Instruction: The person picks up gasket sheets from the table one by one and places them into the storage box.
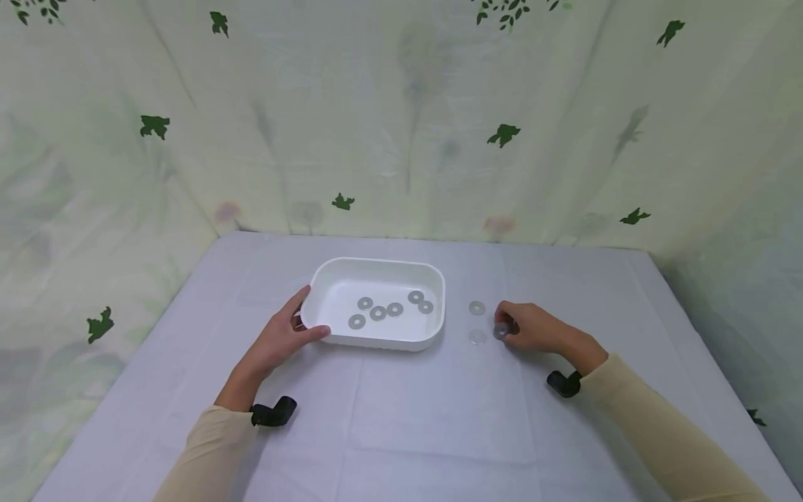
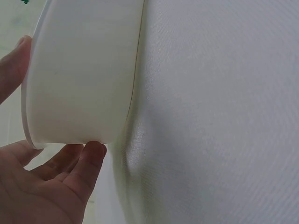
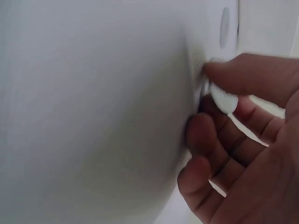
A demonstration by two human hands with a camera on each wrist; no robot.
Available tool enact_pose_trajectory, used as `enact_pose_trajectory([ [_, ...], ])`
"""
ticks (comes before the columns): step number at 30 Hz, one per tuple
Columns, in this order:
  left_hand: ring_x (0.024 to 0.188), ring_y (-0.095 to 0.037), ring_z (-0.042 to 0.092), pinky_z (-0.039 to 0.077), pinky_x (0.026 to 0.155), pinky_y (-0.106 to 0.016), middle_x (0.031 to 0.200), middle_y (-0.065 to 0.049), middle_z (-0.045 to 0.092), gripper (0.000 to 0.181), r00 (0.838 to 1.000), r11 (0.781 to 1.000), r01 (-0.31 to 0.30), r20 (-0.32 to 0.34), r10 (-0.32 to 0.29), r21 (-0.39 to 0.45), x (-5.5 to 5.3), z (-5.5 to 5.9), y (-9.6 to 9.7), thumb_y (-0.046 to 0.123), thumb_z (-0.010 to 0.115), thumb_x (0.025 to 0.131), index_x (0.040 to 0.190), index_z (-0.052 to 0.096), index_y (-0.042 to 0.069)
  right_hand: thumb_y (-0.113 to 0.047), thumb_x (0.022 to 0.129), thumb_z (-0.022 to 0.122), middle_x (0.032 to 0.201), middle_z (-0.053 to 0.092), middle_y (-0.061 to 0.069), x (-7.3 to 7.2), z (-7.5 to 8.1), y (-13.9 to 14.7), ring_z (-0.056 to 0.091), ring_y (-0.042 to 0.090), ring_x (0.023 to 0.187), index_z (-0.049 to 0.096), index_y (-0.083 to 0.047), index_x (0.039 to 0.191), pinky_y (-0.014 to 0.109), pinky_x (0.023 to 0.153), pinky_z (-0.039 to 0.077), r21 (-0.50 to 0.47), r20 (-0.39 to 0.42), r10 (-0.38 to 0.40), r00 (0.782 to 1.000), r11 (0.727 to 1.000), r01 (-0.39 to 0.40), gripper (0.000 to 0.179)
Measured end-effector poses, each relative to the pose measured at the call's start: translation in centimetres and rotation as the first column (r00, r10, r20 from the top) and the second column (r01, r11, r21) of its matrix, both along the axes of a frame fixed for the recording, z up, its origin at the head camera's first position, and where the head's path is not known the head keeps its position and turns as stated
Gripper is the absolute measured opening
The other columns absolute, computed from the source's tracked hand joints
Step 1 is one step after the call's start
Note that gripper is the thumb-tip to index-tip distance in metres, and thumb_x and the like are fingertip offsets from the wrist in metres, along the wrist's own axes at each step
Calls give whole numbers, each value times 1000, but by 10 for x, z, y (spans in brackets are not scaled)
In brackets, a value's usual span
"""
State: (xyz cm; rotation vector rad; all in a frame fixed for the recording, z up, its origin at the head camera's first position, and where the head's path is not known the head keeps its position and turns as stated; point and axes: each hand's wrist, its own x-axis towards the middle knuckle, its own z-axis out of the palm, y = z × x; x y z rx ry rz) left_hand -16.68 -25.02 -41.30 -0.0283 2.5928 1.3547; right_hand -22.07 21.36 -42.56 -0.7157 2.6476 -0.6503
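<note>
A white plastic tray (image 1: pixel 375 342) with rounded corners stands on the table, and several flat grey washers (image 1: pixel 378 313) lie in it. My left hand (image 1: pixel 276 341) holds the tray's near left corner, thumb on the front rim and fingers against the end wall (image 2: pixel 79 112). To the right of the tray, my right hand (image 1: pixel 538 329) pinches a grey washer (image 1: pixel 501 330) at the tabletop. That washer is mostly hidden by the fingers in the right wrist view. Two more washers lie loose between tray and right hand, one farther back (image 1: pixel 477 307) and one nearer (image 1: pixel 478 337).
A white cloth (image 1: pixel 433 418) with faint creases covers the table. Behind and beside the table hangs a pale curtain (image 1: pixel 376 139) with green leaf shapes. Black wrist-camera mounts (image 1: pixel 274 412) sit under both forearms.
</note>
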Motion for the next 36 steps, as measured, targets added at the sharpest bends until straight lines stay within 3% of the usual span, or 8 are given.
enact_pose_trajectory([
  [5,143,-40,41,44,107,-47,166,-17,18,104,1000,1000,0,3,0,6,0,0,0,35,76,88,161,5,16,-6,86,68,98,66,3,3,-1,4,56,13,86,60,-9,113,30,78,48,-53,17,16,1000,999,-15,29],
  [24,142,-41,42,43,108,-48,166,-17,18,103,1000,1000,-8,8,8,-1,0,0,1,34,75,89,161,4,16,-9,86,71,97,67,1,1,-2,7,56,12,85,65,-10,112,27,76,47,-108,30,21,999,994,-18,26],
  [31,142,-40,42,43,108,-48,166,-17,18,103,1000,1000,-8,6,7,12,0,-2,1,33,75,89,161,4,16,-13,86,72,96,64,1,-10,0,8,56,14,87,65,-13,113,29,77,47,-110,53,-27,998,993,32,28],
  [36,141,-40,43,44,106,-46,166,-17,18,103,1000,1000,-7,4,7,14,0,-2,1,34,75,88,161,4,16,-15,88,72,101,65,5,-23,12,6,57,17,91,63,-9,119,30,77,49,-145,44,-57,997,987,63,33],
])
